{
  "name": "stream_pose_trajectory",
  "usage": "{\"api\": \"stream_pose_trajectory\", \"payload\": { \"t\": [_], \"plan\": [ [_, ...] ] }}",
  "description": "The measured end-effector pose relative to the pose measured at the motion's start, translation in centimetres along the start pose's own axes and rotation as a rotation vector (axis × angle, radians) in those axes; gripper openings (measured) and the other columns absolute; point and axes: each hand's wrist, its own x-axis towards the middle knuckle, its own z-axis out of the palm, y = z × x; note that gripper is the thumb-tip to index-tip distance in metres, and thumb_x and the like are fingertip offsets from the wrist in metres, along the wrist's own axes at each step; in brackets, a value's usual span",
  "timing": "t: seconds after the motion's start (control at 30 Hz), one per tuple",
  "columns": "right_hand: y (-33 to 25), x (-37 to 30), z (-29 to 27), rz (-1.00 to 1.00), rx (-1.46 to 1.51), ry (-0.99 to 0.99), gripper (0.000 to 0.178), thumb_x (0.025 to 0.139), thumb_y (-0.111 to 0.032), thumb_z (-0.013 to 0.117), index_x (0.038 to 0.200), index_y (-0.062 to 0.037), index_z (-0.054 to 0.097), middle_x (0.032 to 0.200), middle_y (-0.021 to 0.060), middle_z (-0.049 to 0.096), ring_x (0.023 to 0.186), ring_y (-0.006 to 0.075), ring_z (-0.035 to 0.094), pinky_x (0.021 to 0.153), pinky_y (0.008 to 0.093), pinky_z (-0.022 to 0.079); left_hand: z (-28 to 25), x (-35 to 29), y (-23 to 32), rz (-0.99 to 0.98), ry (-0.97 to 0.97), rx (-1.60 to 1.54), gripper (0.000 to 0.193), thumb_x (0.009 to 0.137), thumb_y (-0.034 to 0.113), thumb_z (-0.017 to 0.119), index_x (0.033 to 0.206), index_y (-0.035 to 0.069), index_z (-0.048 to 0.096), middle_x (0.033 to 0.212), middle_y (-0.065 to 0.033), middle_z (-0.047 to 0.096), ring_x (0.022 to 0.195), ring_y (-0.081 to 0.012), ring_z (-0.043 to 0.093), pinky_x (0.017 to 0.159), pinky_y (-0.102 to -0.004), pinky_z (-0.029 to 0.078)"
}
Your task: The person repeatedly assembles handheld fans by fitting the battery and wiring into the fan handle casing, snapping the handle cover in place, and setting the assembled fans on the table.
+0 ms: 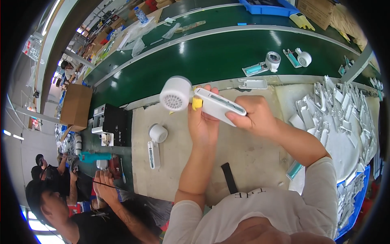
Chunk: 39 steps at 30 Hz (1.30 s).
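Observation:
A white handheld device with a round perforated head, like a small handheld fan point(176, 92), is held up over the beige work mat point(178, 158). My left hand point(204, 128) is closed around its neck end, with a yellow wrap point(197, 103) at the thumb. At the other end of the handle, my right hand point(255, 114) grips with the thumb on top, beside a long slot. A similar white fan point(154, 150) lies on the mat to the left. Near my right forearm is a teal cylinder point(294, 170). A black strap point(229, 177) lies close to my body.
White plastic shells point(327, 110) are heaped at the right, above a blue bin point(357, 195) of similar parts. Two opened fans point(264, 64) point(298, 58) rest on the green bench. A black machine point(111, 125) stands left, near a co-worker's hands point(106, 188) and a teal power tool point(94, 157).

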Motion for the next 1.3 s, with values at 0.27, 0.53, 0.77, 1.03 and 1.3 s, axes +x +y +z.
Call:
{"api": "stream_pose_trajectory", "payload": {
  "t": [0.27, 0.53, 0.77, 1.03, 1.3],
  "plan": [
    [-0.5, 1.7, -1.4, 0.327, 0.268, -0.1, 0.048, 0.087, -0.047, 0.046, 0.077, -0.0005, 0.054, 0.066, 0.012, 0.053, 0.06, 0.0264, 0.052, 0.058, 0.0373, 0.042, -1.7, 1.3, -1.1, -0.181, 0.282, -0.137, 0.032, 0.091, 0.022, 0.049, 0.116, 0.003, 0.045, 0.114, -0.0101, 0.053, 0.11, -0.0218, 0.05, 0.094, -0.0378, 0.042],
    [0.4, 0.9, 1.2, 0.136, -0.129, -0.034, 0.037, 0.079, -0.034, 0.062, 0.082, 0.0009, 0.05, 0.064, 0.0136, 0.053, 0.056, 0.0263, 0.052, 0.053, 0.0344, 0.042, -1.4, 1.2, -1.3, -0.022, 0.268, -0.033, 0.032, 0.089, 0.022, 0.051, 0.115, 0.004, 0.045, 0.116, -0.0105, 0.052, 0.111, -0.0236, 0.049, 0.095, -0.0393, 0.042],
    [4.0, 3.3, 1.4, 0.209, 0.187, -0.366, 0.029, 0.083, -0.03, 0.059, 0.086, -0.0015, 0.055, 0.082, 0.013, 0.057, 0.073, 0.0247, 0.054, 0.066, 0.0316, 0.044, -2.5, 1.9, 2.4, 0.12, 0.145, 0.381, 0.026, 0.085, 0.007, 0.055, 0.109, 0.001, 0.048, 0.105, -0.0125, 0.057, 0.1, -0.0235, 0.057, 0.085, -0.0331, 0.048],
    [16.7, 8.5, -2.7, -0.025, -0.918, -0.272, 0.046, 0.072, -0.004, 0.054, 0.117, -0.0099, 0.052, 0.125, 0.0085, 0.048, 0.123, 0.0265, 0.037, 0.103, 0.0391, 0.028, -7.8, -1.9, 9.5, -0.227, 0.142, 2.142, 0.029, 0.072, 0.005, 0.061, 0.099, 0.001, 0.052, 0.093, -0.0245, 0.057, 0.082, -0.0391, 0.056, 0.069, -0.0413, 0.045],
    [15.4, 9.0, -4.3, -0.202, -0.843, -0.385, 0.043, 0.067, -0.002, 0.057, 0.11, -0.0077, 0.055, 0.106, 0.0109, 0.054, 0.099, 0.0273, 0.054, 0.087, 0.0379, 0.041, -6.1, -2.8, 7.9, 0.243, -0.032, 1.83, 0.033, 0.078, 0.004, 0.054, 0.11, -0.002, 0.05, 0.104, -0.0126, 0.058, 0.084, -0.0284, 0.058, 0.074, -0.0359, 0.046]
  ]
}}
